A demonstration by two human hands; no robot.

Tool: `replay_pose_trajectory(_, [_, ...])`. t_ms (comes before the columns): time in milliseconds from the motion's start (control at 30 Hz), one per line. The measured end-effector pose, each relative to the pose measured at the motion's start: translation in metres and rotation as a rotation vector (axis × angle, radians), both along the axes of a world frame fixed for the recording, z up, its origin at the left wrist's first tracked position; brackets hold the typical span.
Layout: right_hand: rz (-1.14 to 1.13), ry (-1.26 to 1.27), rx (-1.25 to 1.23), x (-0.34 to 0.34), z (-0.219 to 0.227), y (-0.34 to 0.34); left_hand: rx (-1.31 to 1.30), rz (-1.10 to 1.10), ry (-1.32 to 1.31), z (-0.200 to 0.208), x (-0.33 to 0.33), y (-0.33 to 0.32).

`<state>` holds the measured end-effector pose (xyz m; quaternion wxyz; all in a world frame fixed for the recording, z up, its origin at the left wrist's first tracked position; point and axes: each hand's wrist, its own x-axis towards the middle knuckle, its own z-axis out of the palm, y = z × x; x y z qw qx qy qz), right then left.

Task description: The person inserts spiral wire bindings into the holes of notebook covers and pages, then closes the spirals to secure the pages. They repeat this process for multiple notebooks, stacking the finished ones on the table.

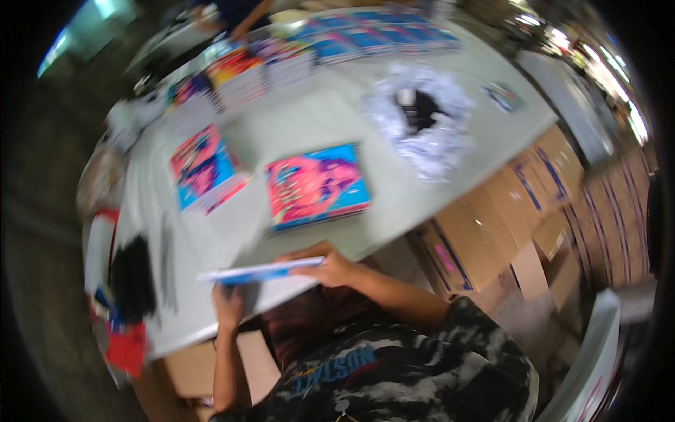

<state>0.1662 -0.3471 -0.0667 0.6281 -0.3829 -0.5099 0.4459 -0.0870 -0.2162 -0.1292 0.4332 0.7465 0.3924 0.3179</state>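
A thin book point(261, 272) with white and blue sides is held nearly edge-on over the table's near edge. My left hand point(228, 307) grips its left part from below. At the right end, my right hand point(325, 264) is closed round it, with fingers along the upper side. Just beyond lies a stack of books point(318, 184) with a pink and blue cover. Farther left stands a taller stack point(208, 171) with similar covers. Motion blur softens the picture, so the held book's cover cannot be read.
The white table point(415, 204) carries more book stacks point(235, 74) and rows of blue books point(373, 42) at the back. Crumpled white wrapping point(450, 126) surrounds something black. Dark strips point(133, 278) lie at left. Cardboard boxes point(485, 225) stand at right. Another person's arm point(251, 19) reaches in at the back.
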Motion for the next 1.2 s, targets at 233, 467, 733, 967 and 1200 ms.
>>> replay_pose_trajectory(233, [0.017, -0.126, 0.150, 0.007, 0.007, -0.001, 0.784, 0.531, 0.838, 0.039, -0.033, 0.108])
replay_pose_trajectory(467, [0.037, -0.175, 0.128, 0.006, 0.016, 0.001, 0.715, 0.583, 0.934, 0.030, -0.041, 0.126])
replay_pose_trajectory(733, [0.066, -0.162, 0.043, 0.005, 0.018, 0.003, 0.489, 0.601, 0.893, 0.043, -0.045, 0.123])
replay_pose_trajectory(967, [0.067, -0.106, 0.062, 0.001, 0.022, 0.007, 0.396, 0.589, 0.569, 0.068, -0.071, 0.145])
replay_pose_trajectory(1200, [0.059, -0.176, 0.069, 0.014, 0.015, 0.010, 0.233, 0.228, 0.080, 0.099, -0.048, 0.116])
